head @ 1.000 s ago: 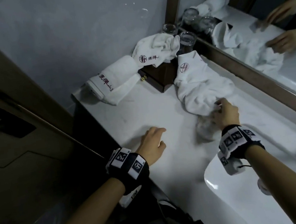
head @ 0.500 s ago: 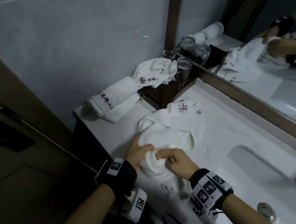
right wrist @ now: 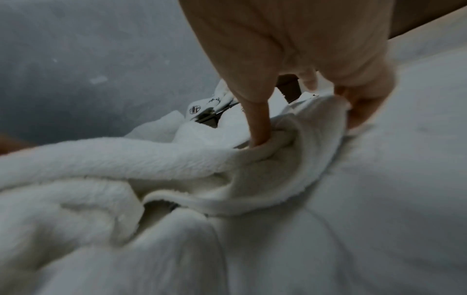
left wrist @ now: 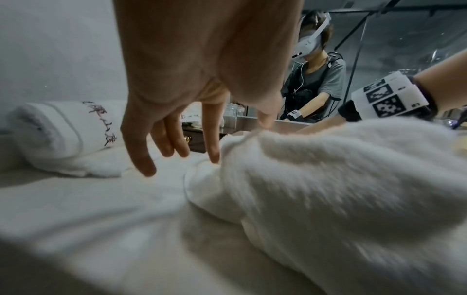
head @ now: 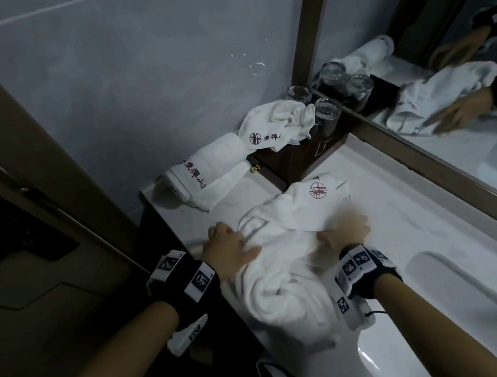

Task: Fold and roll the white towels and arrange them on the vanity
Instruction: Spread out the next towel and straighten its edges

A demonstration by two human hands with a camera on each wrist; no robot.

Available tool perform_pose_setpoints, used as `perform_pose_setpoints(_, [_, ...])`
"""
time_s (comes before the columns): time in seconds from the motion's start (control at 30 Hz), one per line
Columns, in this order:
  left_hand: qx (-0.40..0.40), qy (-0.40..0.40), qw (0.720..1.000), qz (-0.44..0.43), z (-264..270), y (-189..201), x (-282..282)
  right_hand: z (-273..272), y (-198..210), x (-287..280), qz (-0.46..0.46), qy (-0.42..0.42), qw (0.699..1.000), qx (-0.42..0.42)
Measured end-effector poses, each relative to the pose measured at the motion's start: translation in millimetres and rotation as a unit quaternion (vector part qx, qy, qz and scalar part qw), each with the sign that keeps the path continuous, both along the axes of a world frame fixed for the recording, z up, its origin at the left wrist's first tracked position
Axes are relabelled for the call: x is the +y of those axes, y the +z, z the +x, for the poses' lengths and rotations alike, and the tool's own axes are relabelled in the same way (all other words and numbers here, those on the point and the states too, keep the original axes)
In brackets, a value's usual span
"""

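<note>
A crumpled white towel (head: 286,294) with a red logo lies across the vanity top (head: 387,217), between the dark box and the front edge. My left hand (head: 233,247) rests on the towel's left side with fingers spread. In the left wrist view its fingers (left wrist: 212,139) hang straight, tips touching the cloth (left wrist: 328,189). My right hand (head: 346,232), blurred, lies flat on the towel's right side. In the right wrist view its index finger (right wrist: 257,123) presses into a fold (right wrist: 151,159). A rolled towel (head: 207,174) lies at the back left corner.
Another crumpled towel (head: 280,124) sits on a dark wooden box (head: 272,166) beside two glasses (head: 326,114). The mirror (head: 455,135) runs along the right. A white sink basin (head: 450,335) lies at the lower right. The counter's front edge drops off by my left wrist.
The right hand dragged the towel from beside the box toward the front edge. Both hands then gripped a bunch of it; now they have let go and lie flat on it.
</note>
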State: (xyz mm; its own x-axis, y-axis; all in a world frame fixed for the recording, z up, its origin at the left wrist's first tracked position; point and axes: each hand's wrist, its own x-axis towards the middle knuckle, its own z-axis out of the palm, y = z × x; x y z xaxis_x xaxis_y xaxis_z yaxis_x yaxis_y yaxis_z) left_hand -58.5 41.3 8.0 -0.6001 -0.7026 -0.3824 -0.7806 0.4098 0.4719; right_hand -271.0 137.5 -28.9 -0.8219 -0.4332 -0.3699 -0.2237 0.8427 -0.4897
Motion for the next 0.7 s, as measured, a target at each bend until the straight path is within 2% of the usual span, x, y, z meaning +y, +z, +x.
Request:
perform_pose_setpoints(0.07, [0.052, 0.001, 0.998, -0.030, -15, 8, -9, -9, -1, -5, -0.029, -0.018, 0.999, -0.042])
perform_pose_setpoints(0.17, [0.102, -0.063, 0.993, -0.019, -38, 13, -15, -13, 4, -4, -0.067, 0.029, 0.993, -0.092])
perform_pose_setpoints(0.3, [0.149, -0.086, 0.983, 0.063, -67, 9, 1, 1, 26, -1, -0.241, 0.102, 0.957, -0.129])
perform_pose_setpoints(0.4, [0.276, 0.014, 0.952, 0.129, -77, 8, 11, 13, 45, 1, -0.310, 0.187, 0.909, -0.204])
perform_pose_setpoints(0.47, [0.342, 0.091, 0.914, 0.196, -74, 11, 8, 15, 53, 3, -0.340, 0.202, 0.889, -0.232])
perform_pose_setpoints(0.5, [0.354, 0.117, 0.905, 0.207, -69, 13, 4, 14, 56, 3, -0.358, 0.187, 0.881, -0.249])
perform_pose_setpoints(0.57, [0.342, 0.144, 0.916, 0.152, -56, 16, -11, 5, 56, 4, -0.387, 0.150, 0.874, -0.252])
perform_pose_setpoints(0.63, [0.325, 0.167, 0.929, 0.064, -39, 20, -30, -7, 59, 3, -0.400, 0.117, 0.888, -0.192])
perform_pose_setpoints(0.7, [0.346, 0.211, 0.914, 0.003, -19, 26, -50, -23, 58, 0, -0.408, 0.040, 0.898, -0.158])
